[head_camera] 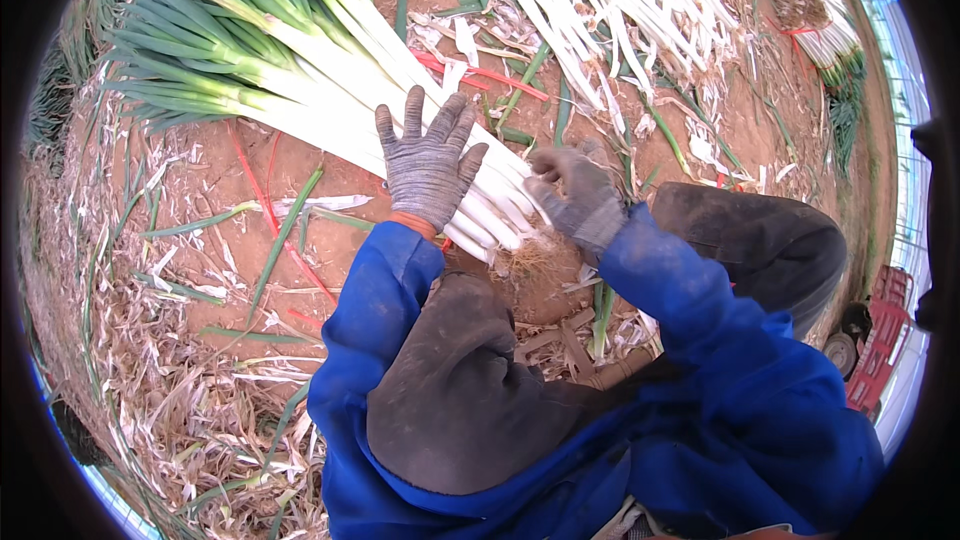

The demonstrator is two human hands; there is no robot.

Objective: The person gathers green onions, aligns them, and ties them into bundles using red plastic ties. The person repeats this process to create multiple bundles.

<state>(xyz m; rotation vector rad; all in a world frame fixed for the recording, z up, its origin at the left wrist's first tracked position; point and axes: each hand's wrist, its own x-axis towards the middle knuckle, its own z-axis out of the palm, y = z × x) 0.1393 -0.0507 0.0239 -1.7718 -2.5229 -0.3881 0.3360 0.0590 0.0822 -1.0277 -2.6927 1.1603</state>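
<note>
A pile of Welsh onions [322, 104] lies slantwise on the soil, its green leaves at the upper left and its white stalks running down to the roots [529, 258] before my knees. My gloved left hand [431, 157] rests flat across the white stalks with fingers spread. Close beside the root end, my gloved right hand [577, 191] has its fingers bent and a gap between thumb and forefinger; nothing shows in that gap. Red plastic straps [480, 74] lie on the ground beyond the stalks, and another red strap [274, 217] runs along the left side.
More loose Welsh onions [637, 7] lie at the top right. Tied bundles [825, 52] stand farther right, near a red crate [879, 337] and a wheel [841, 352]. Dry peelings [217, 397] cover the soil at lower left. My knees [450, 382] flank the roots.
</note>
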